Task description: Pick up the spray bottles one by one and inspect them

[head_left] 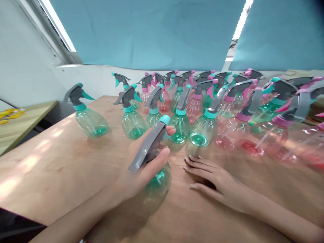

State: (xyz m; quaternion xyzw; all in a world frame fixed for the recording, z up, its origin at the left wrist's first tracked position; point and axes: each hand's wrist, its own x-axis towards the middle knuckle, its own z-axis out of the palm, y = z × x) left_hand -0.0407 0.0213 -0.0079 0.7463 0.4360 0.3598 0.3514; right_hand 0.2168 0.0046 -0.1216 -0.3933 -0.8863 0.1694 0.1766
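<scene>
My left hand is wrapped around the neck and trigger of a green spray bottle, whose grey head has a teal nozzle pointing away from me. The bottle is close in front of me, and part of its neck is hidden by my fingers. To its right, my right hand lies open, palm down, with its fingers stretched out on the wooden table. Beyond the fingertips stand a green spray bottle and another green spray bottle, both with grey heads and teal collars.
One green spray bottle stands apart at the left. Several pink spray bottles crowd the right side, with more bottles behind. A blue blind hangs at the back. Yellow items lie on a side table at the far left.
</scene>
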